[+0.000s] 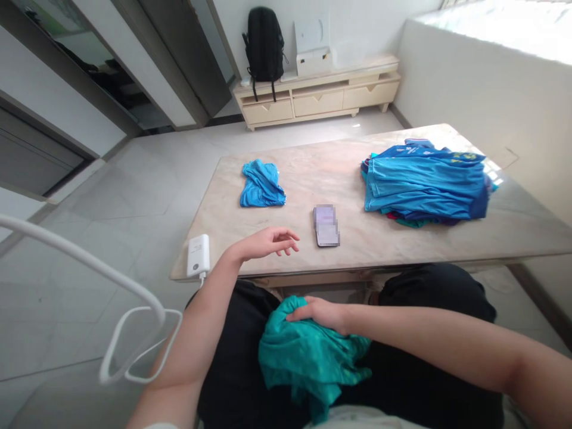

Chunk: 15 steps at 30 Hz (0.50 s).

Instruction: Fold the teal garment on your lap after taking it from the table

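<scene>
Teal cloth (308, 357) lay bunched on lap, right hand (319, 313) gripping its top edge. Left hand (268, 243) hovered open, empty, over table (402, 238); phone (326, 225) at its 3 o'clock.

Looks like someone's home, a living or dining room. There's a marble-topped counter (357, 173) on a pale tiled floor (147, 179), a low wooden TV-style cabinet (317, 98) with drawers against the far wall, and a black backpack (264, 44) parked on it. Sliding doors (187, 53) on the left, bright window light on the right. A stack of blue clothes (424, 182) adds to the lived-in feel.
</scene>
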Tool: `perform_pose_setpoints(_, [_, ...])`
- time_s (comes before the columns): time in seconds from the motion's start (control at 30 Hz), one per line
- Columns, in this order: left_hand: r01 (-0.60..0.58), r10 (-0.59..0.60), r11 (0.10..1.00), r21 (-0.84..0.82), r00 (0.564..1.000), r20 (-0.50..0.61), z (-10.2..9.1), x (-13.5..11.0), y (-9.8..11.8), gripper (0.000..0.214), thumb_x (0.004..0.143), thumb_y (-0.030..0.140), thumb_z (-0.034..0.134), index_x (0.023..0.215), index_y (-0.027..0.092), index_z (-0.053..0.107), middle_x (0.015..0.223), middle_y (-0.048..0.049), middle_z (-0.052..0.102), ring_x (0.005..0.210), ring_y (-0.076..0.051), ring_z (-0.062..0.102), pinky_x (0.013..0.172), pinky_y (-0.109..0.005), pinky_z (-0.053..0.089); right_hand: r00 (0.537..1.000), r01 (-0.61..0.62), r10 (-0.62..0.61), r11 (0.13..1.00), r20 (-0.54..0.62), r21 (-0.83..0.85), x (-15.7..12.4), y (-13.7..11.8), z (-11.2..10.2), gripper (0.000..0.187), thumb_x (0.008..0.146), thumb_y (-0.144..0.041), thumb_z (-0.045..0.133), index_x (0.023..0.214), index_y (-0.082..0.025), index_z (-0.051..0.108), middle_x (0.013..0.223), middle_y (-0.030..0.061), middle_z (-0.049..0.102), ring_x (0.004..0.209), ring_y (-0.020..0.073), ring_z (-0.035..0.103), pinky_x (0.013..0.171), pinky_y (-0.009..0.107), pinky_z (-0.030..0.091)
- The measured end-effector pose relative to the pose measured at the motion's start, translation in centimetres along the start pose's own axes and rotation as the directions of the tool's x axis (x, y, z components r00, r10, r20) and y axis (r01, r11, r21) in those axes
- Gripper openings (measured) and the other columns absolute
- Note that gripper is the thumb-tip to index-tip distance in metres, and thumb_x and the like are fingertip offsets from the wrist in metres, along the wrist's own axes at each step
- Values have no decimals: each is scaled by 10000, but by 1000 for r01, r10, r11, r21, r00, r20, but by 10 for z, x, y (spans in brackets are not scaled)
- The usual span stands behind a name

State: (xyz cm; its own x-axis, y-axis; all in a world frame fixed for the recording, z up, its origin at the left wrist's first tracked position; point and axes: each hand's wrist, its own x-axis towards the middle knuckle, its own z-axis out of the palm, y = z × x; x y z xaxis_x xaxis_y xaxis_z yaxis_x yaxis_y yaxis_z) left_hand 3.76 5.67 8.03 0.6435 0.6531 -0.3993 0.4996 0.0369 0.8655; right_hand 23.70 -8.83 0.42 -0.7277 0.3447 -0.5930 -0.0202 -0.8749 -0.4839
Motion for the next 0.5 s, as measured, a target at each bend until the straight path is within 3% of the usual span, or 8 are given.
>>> perform_pose_setpoints(0.07, [29, -35, 996, 86, 997, 71, 7, 0, 4, 496, 947, 503, 646, 1334, 195, 631, 1241, -128, 744, 1034, -227, 719, 846, -321, 555, 996, 88, -88, 996, 2, 6, 0, -8, -5, 334, 665, -316, 871, 936, -141, 787, 905, 79, 792, 852, 256, 740, 892, 443, 591])
perform_pose_setpoints(0.17, [9, -44, 985, 170, 978, 206, 20, 1, 11, 551, 912, 497, 697, 1403, 258, 623, 1354, -85, 703, 1185, -246, 674, 943, -298, 524, 971, 237, -237, 970, 1, 49, -4, -26, -16, 432, 742, -313, 825, 1151, -201, 742, 1048, 49, 790, 1001, 258, 742, 991, 433, 563])
perform_pose_setpoints(0.27, [-21, -35, 972, 232, 972, 233, 26, 1, 17, 519, 891, 521, 708, 1352, 285, 672, 1379, -34, 691, 1233, -254, 637, 974, -269, 491, 931, 365, -365, 931, -1, 20, -10, -39, -30, 531, 794, -316, 753, 1310, -238, 655, 1177, 54, 771, 1110, 276, 727, 1026, 451, 551])
perform_pose_setpoints(0.37, [-20, -59, 938, 346, 974, 217, 26, -3, 20, 489, 871, 548, 710, 1256, 246, 708, 1242, -35, 732, 1106, -252, 662, 865, -258, 491, 921, 386, -390, 902, 19, -192, -17, -41, -44, 526, 860, -422, 648, 1339, -205, 626, 1246, 93, 751, 1129, 293, 725, 986, 457, 573])
perform_pose_setpoints(0.5, [-45, -35, 898, 439, 985, 172, 29, -10, 21, 359, 883, 539, 668, 931, 187, 719, 876, -14, 697, 809, -195, 623, 651, -247, 421, 928, 342, -372, 835, 17, -431, -27, -29, -65, 502, 906, -535, 593, 1235, -168, 691, 1168, 104, 774, 1051, 305, 740, 917, 445, 584])
